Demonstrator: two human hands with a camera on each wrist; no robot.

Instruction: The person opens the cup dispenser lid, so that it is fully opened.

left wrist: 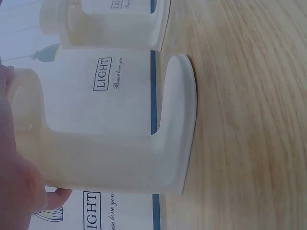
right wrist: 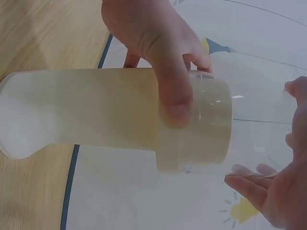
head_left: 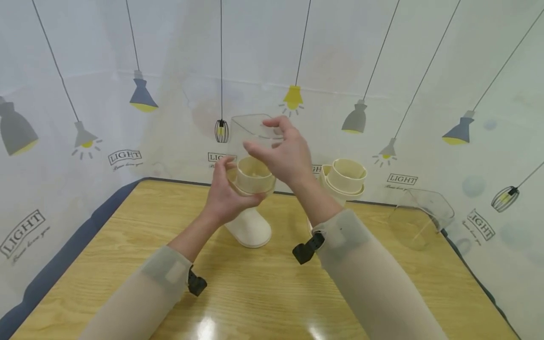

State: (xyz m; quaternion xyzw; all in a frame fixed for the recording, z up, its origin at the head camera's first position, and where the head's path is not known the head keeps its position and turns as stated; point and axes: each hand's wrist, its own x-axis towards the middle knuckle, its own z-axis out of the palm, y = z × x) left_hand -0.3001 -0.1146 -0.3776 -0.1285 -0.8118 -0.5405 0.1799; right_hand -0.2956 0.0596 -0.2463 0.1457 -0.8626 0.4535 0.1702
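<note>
A cream stand (head_left: 250,231) with a rounded foot and a ring-shaped top stands on the table; the left wrist view shows its upright column (left wrist: 110,158). My left hand (head_left: 225,196) grips this stand just below the ring, thumb across the near side in the right wrist view. A clear plastic container (head_left: 250,125) fits around the ring and rises above it, its rim uppermost. With fingers and thumb curved around its wall, my right hand (head_left: 291,153) holds the container. The far fingers of my left hand are partly hidden behind the stand.
To the right stands a second cream stand (head_left: 348,177), partly behind my right forearm. Another clear container (head_left: 418,222) is near the table's back right corner. The wooden table (head_left: 238,297) meets a lamp-printed curtain (head_left: 178,132) at its back edge.
</note>
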